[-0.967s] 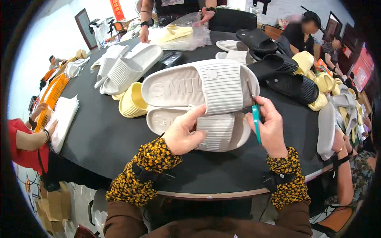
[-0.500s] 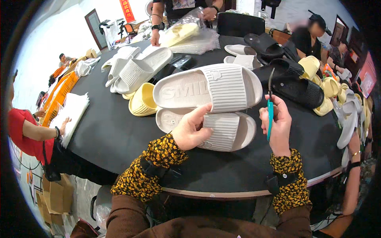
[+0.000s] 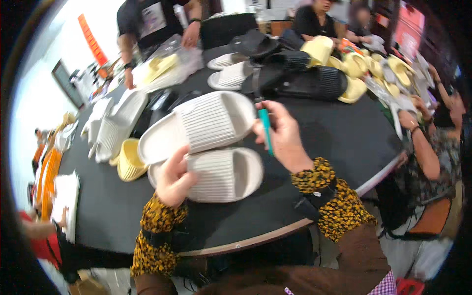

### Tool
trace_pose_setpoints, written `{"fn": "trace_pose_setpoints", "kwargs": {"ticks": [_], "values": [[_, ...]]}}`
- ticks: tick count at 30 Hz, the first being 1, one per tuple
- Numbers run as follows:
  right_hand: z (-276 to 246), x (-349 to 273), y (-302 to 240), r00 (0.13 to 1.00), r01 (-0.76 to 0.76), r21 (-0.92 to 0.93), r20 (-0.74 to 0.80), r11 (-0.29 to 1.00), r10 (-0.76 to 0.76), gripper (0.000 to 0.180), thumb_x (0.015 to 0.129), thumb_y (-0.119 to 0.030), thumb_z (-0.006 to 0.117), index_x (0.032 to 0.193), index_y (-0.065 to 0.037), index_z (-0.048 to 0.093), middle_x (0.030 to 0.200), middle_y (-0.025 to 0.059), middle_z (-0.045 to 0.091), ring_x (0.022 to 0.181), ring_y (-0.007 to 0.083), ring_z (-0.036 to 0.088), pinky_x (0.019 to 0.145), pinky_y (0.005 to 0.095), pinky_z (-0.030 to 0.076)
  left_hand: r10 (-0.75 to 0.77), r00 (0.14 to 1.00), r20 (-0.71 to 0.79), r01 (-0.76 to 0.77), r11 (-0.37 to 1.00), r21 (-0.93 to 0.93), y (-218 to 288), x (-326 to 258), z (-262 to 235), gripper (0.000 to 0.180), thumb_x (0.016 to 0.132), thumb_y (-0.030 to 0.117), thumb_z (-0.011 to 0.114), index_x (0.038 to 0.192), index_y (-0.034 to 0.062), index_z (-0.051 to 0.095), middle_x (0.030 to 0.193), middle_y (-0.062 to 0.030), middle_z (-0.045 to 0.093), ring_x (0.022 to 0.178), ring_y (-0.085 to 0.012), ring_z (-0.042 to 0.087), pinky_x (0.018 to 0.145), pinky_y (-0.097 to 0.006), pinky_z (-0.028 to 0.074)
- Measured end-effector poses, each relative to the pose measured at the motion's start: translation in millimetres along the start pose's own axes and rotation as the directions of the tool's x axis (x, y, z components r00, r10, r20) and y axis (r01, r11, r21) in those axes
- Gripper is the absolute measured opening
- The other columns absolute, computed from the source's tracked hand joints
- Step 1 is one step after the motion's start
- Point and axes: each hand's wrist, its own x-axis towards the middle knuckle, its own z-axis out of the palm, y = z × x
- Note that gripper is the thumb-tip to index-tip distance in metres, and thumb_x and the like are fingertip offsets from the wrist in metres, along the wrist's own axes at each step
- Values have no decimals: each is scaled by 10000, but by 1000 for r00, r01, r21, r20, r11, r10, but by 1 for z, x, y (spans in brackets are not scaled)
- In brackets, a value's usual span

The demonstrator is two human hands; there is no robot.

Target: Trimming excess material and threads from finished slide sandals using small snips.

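Two pale grey slide sandals lie one beyond the other before me, their ribbed straps showing. The farther, upper slide (image 3: 206, 123) overlaps the nearer slide (image 3: 211, 174). My left hand (image 3: 174, 179) is closed at the sole edge of the upper slide, where the two meet, its thumb by the lower strap. Some of its fingertips are hidden. Just off the toe end of the upper slide, my right hand (image 3: 282, 135) grips a slim tool with a teal handle (image 3: 266, 132). A thin metal blade points up and away from it, blurred against the black slides behind.
Around the black table (image 3: 334, 128) are a yellow slide (image 3: 132, 160), more grey slides (image 3: 118, 123), black slides (image 3: 319, 81) and a heap of yellow slides (image 3: 361, 64). Across it, a person handles clear plastic bags (image 3: 182, 61). Other people work at the left and right.
My view has swung to the right, so the table and its slides sit farther left in it. Both hands keep their holds, and the right stays beside the upper slide's toe end.
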Motion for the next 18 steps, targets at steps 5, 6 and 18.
{"fn": "trace_pose_setpoints", "kwargs": {"ticks": [5, 6, 18], "values": [[2, 10, 37, 999, 47, 41, -2, 998, -47, 348, 826, -101, 616, 1122, 19, 477, 794, 44, 579, 644, 78, 557, 515, 234, 479, 168, 966, -195, -180, 982, -50, -9, -6, -6, 659, 696, -86, 415, 1344, -44, 301, 1241, -210, 490, 1112, -269, 511, 926, -339, 407], [2, 9, 39, 1000, 29, -11, 1, 1000, -29, 377, 820, -122, 631, 1131, 20, 472, 793, 42, 586, 649, 84, 563, 509, 241, 479, 244, 942, -231, -256, 966, -23, -4, -3, -1, 653, 691, -89, 407, 1336, -43, 311, 1241, -211, 488, 1110, -275, 512, 925, -345, 410], [2, 4, 66, 974, -18, 427, 210, 904, -80, 501, 814, -232, 639, 1224, -6, 461, 866, 112, 651, 685, 235, 628, 609, 353, 521, 160, 987, -1, -156, 964, 217, 91, 79, 110, 589, 737, -4, 461, 1311, -78, 351, 979, -93, 604, 727, -80, 548, 643, -193, 425]]}}
